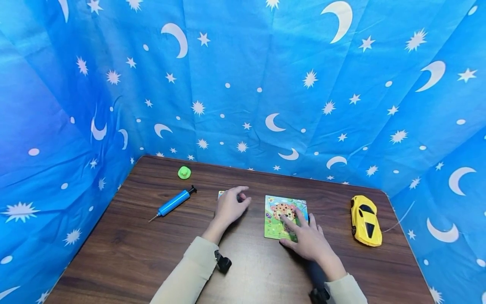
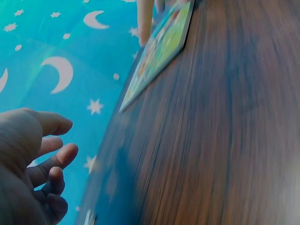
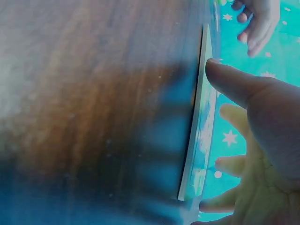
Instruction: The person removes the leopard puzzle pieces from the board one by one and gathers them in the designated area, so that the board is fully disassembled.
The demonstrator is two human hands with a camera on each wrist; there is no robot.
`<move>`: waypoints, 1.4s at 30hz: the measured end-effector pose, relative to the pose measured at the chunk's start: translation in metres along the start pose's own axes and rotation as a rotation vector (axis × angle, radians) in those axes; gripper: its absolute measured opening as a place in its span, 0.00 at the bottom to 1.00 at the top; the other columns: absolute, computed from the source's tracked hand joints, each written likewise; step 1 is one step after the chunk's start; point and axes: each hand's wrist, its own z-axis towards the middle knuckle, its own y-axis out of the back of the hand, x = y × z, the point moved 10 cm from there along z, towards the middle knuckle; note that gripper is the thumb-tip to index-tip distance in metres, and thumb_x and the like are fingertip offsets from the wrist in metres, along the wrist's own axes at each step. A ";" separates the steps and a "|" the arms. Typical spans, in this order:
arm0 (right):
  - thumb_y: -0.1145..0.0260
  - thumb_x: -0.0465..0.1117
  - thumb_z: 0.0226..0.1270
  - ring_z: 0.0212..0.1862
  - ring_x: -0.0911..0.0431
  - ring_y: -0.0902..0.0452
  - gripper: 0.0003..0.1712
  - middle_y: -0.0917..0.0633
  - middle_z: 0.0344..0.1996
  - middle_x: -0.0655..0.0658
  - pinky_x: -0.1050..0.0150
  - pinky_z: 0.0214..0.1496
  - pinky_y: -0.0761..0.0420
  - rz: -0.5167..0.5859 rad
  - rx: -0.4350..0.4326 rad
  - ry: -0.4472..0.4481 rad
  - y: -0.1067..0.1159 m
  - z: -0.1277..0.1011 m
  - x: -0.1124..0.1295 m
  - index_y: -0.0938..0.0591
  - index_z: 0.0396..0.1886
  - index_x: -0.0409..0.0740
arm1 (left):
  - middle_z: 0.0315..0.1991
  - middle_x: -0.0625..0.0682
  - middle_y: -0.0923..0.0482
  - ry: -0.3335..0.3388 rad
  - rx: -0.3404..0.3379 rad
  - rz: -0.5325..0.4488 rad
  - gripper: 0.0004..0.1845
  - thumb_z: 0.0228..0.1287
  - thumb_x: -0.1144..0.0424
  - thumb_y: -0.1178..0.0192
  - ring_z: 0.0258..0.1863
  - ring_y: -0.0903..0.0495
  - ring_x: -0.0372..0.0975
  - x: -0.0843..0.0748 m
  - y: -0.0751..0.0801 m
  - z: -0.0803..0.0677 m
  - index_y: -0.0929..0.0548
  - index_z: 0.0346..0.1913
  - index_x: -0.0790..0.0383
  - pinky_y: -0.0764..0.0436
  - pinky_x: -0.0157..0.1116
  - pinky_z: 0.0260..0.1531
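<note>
Fingers of the right hand (image 1: 309,240) spread over a thin, square picture board (image 1: 277,211) with a spotted animal face on green and blue, and its thumb is down by the near edge. The board lies flat on a dark brown table with wood lines (image 1: 125,236), a bit right of the middle. The right fingers are apart and not curled round anything; I cannot tell how hard the tips press. The left hand (image 1: 230,207) is left of the board and off it, with loosely bent fingers and nothing seen in them. Behind it peeks a small bright corner of something (image 1: 220,194), mostly hidden. To hold the board steady, soft, spread fingertips would probably work best, so it does not spin. To lift it, pinching its straight, pale sides looks easier than picking at the smooth, shiny top. A yellow toy car (image 1: 366,221) looks hard and curvy. A blue tube pump (image 1: 174,202) has a black handle and a thin spike. A little green toy (image 1: 184,172) looks round. Blue cloth with white moons and stars (image 1: 247,63) hangs behind, soft and wrinkly.
</note>
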 end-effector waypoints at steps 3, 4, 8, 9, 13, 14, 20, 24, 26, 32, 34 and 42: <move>0.34 0.69 0.69 0.74 0.18 0.54 0.43 0.47 0.81 0.31 0.19 0.62 0.41 0.008 0.028 -0.007 -0.006 -0.001 -0.002 0.33 0.80 0.65 | 0.32 0.36 0.18 0.007 0.056 -0.039 0.21 0.64 0.55 0.27 0.35 0.20 0.35 -0.010 -0.020 0.001 0.13 0.59 0.51 0.22 0.41 0.42; 0.35 0.69 0.69 0.74 0.18 0.53 0.43 0.48 0.81 0.31 0.19 0.62 0.41 0.009 0.036 -0.009 -0.008 -0.001 -0.002 0.33 0.80 0.65 | 0.32 0.35 0.18 0.014 0.072 -0.048 0.21 0.64 0.55 0.27 0.34 0.20 0.34 -0.013 -0.026 0.002 0.13 0.60 0.50 0.22 0.40 0.41; 0.35 0.69 0.69 0.74 0.18 0.53 0.43 0.49 0.81 0.31 0.19 0.62 0.41 0.004 0.049 -0.016 -0.012 0.000 -0.001 0.33 0.80 0.66 | 0.33 0.33 0.18 0.030 0.136 -0.069 0.20 0.65 0.53 0.28 0.30 0.22 0.31 -0.026 -0.052 0.002 0.13 0.60 0.48 0.23 0.38 0.39; 0.35 0.69 0.69 0.74 0.18 0.53 0.43 0.49 0.81 0.31 0.19 0.62 0.41 0.003 0.048 -0.020 -0.012 0.000 -0.001 0.33 0.80 0.66 | 0.33 0.32 0.18 0.034 0.153 -0.071 0.20 0.65 0.53 0.28 0.30 0.23 0.31 -0.028 -0.058 0.002 0.13 0.60 0.47 0.23 0.38 0.38; 0.35 0.68 0.70 0.74 0.18 0.54 0.42 0.49 0.81 0.30 0.19 0.62 0.41 0.001 0.043 -0.020 -0.011 0.000 0.001 0.33 0.80 0.66 | 0.34 0.34 0.19 0.052 0.206 -0.070 0.19 0.67 0.51 0.29 0.26 0.25 0.30 -0.034 -0.079 0.000 0.13 0.59 0.48 0.23 0.37 0.35; 0.35 0.68 0.70 0.74 0.18 0.54 0.42 0.49 0.81 0.30 0.19 0.62 0.41 0.001 0.042 -0.018 -0.011 0.001 0.002 0.33 0.80 0.66 | 0.33 0.34 0.19 0.059 0.212 -0.064 0.19 0.67 0.51 0.29 0.27 0.25 0.30 -0.035 -0.082 0.000 0.13 0.59 0.48 0.23 0.37 0.34; 0.34 0.67 0.70 0.74 0.17 0.54 0.42 0.48 0.81 0.30 0.19 0.63 0.42 0.002 0.037 -0.026 -0.011 0.001 0.003 0.33 0.80 0.67 | 0.28 0.36 0.22 0.060 0.194 0.041 0.17 0.66 0.50 0.29 0.27 0.26 0.32 -0.041 -0.094 0.000 0.11 0.56 0.48 0.26 0.39 0.38; 0.34 0.67 0.70 0.74 0.17 0.53 0.42 0.47 0.81 0.30 0.19 0.63 0.42 -0.003 0.030 -0.029 -0.011 0.001 0.002 0.33 0.80 0.67 | 0.30 0.38 0.23 0.065 0.173 0.123 0.17 0.63 0.47 0.27 0.29 0.26 0.33 -0.044 -0.100 0.000 0.10 0.54 0.45 0.31 0.42 0.41; 0.34 0.67 0.70 0.74 0.17 0.54 0.42 0.47 0.81 0.30 0.19 0.63 0.42 -0.003 0.030 -0.028 -0.012 0.001 0.002 0.33 0.80 0.67 | 0.32 0.39 0.23 0.080 0.166 0.152 0.18 0.62 0.46 0.26 0.30 0.26 0.34 -0.044 -0.102 0.000 0.10 0.53 0.44 0.33 0.42 0.41; 0.35 0.68 0.70 0.74 0.17 0.54 0.42 0.47 0.81 0.29 0.19 0.63 0.42 -0.003 0.035 -0.029 -0.013 0.001 0.002 0.33 0.80 0.67 | 0.32 0.40 0.24 0.111 0.125 0.173 0.17 0.60 0.46 0.24 0.29 0.28 0.35 -0.044 -0.105 -0.002 0.09 0.50 0.44 0.36 0.42 0.39; 0.35 0.68 0.70 0.74 0.17 0.54 0.42 0.47 0.81 0.29 0.19 0.63 0.42 -0.004 0.036 -0.029 -0.013 0.001 0.001 0.33 0.80 0.67 | 0.32 0.39 0.25 0.118 0.113 0.173 0.16 0.59 0.46 0.23 0.29 0.28 0.34 -0.044 -0.105 -0.002 0.09 0.48 0.44 0.37 0.42 0.39; 0.35 0.68 0.70 0.74 0.17 0.54 0.42 0.47 0.81 0.29 0.20 0.63 0.42 -0.009 0.040 -0.032 -0.013 0.000 -0.001 0.34 0.80 0.66 | 0.33 0.40 0.24 0.146 0.118 0.148 0.16 0.59 0.47 0.23 0.33 0.25 0.37 -0.046 -0.107 -0.005 0.09 0.48 0.46 0.35 0.43 0.41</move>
